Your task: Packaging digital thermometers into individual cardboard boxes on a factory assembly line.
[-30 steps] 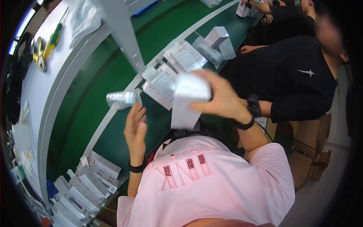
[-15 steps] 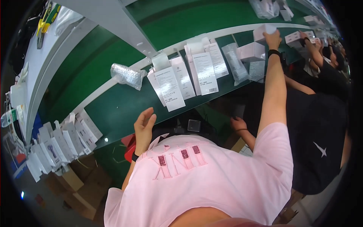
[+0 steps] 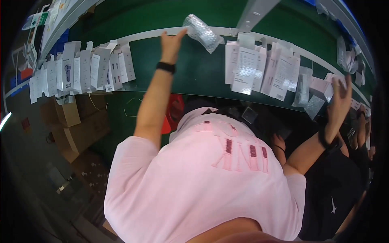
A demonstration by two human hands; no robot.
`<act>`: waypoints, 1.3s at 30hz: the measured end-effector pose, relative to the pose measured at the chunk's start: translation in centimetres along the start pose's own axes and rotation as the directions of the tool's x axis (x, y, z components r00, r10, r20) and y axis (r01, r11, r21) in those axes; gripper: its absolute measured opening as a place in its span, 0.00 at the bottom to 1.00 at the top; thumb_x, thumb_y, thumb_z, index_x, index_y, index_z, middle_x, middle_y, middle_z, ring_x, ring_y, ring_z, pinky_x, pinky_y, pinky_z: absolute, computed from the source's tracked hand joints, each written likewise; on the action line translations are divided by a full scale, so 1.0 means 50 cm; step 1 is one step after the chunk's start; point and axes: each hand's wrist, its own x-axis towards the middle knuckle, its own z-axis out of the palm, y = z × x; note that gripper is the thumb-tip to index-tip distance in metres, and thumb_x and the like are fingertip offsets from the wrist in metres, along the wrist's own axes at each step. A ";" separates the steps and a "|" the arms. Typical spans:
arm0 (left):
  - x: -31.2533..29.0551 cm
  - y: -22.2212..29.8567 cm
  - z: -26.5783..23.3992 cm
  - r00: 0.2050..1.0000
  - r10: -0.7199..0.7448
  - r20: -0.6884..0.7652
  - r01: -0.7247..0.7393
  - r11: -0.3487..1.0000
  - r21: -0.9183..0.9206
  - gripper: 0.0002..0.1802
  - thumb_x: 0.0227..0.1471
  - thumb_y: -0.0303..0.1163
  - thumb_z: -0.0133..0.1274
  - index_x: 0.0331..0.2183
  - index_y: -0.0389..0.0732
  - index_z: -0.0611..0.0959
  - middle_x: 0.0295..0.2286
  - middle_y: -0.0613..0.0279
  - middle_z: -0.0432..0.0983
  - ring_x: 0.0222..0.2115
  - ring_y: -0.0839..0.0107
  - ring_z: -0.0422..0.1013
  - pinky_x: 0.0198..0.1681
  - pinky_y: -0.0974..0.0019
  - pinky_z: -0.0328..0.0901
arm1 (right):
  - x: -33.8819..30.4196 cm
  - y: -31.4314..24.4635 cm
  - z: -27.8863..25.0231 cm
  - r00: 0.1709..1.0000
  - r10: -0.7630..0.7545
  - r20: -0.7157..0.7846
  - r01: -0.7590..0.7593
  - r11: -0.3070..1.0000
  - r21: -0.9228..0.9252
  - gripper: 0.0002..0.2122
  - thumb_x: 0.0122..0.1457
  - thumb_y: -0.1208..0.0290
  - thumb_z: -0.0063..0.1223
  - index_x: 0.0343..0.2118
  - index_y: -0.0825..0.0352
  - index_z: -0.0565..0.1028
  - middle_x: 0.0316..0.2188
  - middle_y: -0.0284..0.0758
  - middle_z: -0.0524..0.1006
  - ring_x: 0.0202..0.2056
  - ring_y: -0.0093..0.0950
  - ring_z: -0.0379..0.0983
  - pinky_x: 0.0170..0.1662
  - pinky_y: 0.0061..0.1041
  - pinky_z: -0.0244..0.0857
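My left hand (image 3: 170,42), a black band on its wrist, stretches up over the green bench (image 3: 194,73), and its fingertips reach a clear bubble-wrap bundle (image 3: 202,31) lying by the white rail. The fingers are apart and not closed around the bundle. Farther right, my right hand (image 3: 341,97) is lifted with its fingers spread beside white boxes (image 3: 322,86) and clear sleeves (image 3: 303,90); I see nothing held in it. Between the two hands lie white printed leaflets (image 3: 248,69).
A row of upright white leaflets and cartons (image 3: 81,69) lines the bench's left part. Brown cardboard boxes (image 3: 77,121) stand under the bench. A grey metal post (image 3: 253,14) rises behind the bundle. A co-worker in black (image 3: 336,194) sits close on my right.
My left hand has risen from the bench's near edge to the bubble-wrap bundle. My right hand has let go of the white box and drawn back toward me. The view has swung.
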 end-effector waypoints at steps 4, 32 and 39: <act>-0.054 -0.004 0.234 0.953 -0.300 -0.042 0.303 0.951 0.056 0.71 0.30 0.49 0.72 0.61 0.28 0.42 0.53 0.35 0.56 0.55 0.46 0.58 0.57 0.53 0.59 | -0.184 -0.064 0.162 0.969 0.055 0.241 -0.093 0.984 0.149 0.29 0.57 0.74 0.55 0.61 0.70 0.60 0.59 0.43 0.63 0.52 0.31 0.68 0.51 0.28 0.65; -0.182 0.080 -0.405 0.563 0.387 0.730 0.368 0.674 -0.641 0.43 0.35 0.28 0.55 0.56 0.36 0.61 0.49 0.58 0.64 0.51 0.69 0.63 0.55 0.66 0.58 | -0.386 -0.559 0.500 0.571 -0.812 0.117 0.817 0.577 0.014 0.15 0.46 0.87 0.60 0.39 0.68 0.78 0.36 0.38 0.73 0.27 0.24 0.70 0.28 0.18 0.65; -0.208 0.078 -0.384 0.433 0.335 0.836 0.556 0.631 -0.541 0.46 0.34 0.33 0.61 0.56 0.36 0.62 0.50 0.58 0.65 0.52 0.67 0.64 0.55 0.65 0.58 | -0.377 -0.509 0.482 0.681 -0.717 -0.146 0.723 0.690 -0.016 0.12 0.50 0.80 0.60 0.39 0.70 0.76 0.35 0.38 0.71 0.32 0.27 0.68 0.35 0.26 0.66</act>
